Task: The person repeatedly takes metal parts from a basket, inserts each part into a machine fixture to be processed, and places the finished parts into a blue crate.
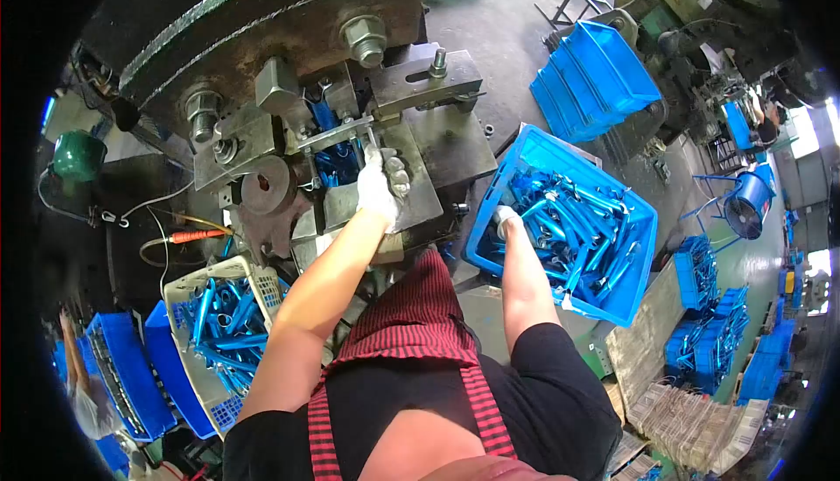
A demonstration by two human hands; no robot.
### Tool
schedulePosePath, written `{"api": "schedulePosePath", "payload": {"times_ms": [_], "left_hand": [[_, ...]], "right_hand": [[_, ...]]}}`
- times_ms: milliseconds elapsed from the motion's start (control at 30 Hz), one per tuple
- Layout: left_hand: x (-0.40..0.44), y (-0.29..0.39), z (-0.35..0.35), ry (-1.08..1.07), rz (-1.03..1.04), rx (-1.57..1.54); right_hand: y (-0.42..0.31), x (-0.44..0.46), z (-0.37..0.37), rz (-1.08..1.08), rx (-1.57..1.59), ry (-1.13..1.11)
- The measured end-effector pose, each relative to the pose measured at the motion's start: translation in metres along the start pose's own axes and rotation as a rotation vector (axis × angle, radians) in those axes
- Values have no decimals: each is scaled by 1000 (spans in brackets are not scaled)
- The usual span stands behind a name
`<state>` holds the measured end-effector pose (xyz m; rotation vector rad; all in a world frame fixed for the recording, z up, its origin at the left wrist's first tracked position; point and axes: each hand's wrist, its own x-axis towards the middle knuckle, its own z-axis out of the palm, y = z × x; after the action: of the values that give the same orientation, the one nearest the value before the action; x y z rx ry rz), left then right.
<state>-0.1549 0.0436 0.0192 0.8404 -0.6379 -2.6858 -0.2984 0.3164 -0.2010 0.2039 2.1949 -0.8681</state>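
Observation:
My left hand point(382, 185), in a white glove, is at the press's lower die point(418, 185). Its fingers are curled in beside a narrow metal bar point(337, 135); what they hold, if anything, I cannot make out. Blue shiny metal point(336, 166) shows in the die just left of that hand. My right hand point(505, 217), also gloved, reaches over the near left side of a blue crate point(492, 234). Long glossy blue metal parts point(573, 232) lie heaped in this crate, right beside the hand. The right fingers are mostly hidden.
The heavy press head point(271, 22) with large bolts hangs above the die. A cream basket point(267, 284) of blue parts stands at left. Stacked blue crates point(595, 83) stand beyond the right crate. Cardboard point(691, 428) and a blue fan point(749, 199) are further right.

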Motion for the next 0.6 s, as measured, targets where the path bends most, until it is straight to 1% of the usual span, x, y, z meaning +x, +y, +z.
{"api": "schedulePosePath", "payload": {"times_ms": [67,167,200,233,267,300,367,433,500,567,600], "left_hand": [[-4,3,2,11,-9,-9],[-9,5,7,53,-21,9],[-10,6,11,80,-30,0],[-10,6,11,78,-28,5],[-10,6,10,75,-27,11],[-9,7,9,71,-22,15],[-6,7,4,27,-30,41],[-5,6,5,23,-15,36],[-8,14,10,-23,-70,-68],[2,29,-2,-217,-282,-269],[-14,40,8,-193,-194,-169]], "right_hand": [[-25,-39,2,82,177,-36],[-32,-68,-10,146,639,-242],[-4,-27,-5,114,497,-36],[26,13,-10,35,291,-13],[3,-28,-27,-45,72,26],[-38,-92,-49,-129,-148,66],[-36,-111,-59,-340,-223,525],[-59,-153,-96,-124,389,87],[-83,-189,-108,-179,745,119],[-83,-192,-120,-328,792,97],[-96,-210,-116,-431,863,50]]}}
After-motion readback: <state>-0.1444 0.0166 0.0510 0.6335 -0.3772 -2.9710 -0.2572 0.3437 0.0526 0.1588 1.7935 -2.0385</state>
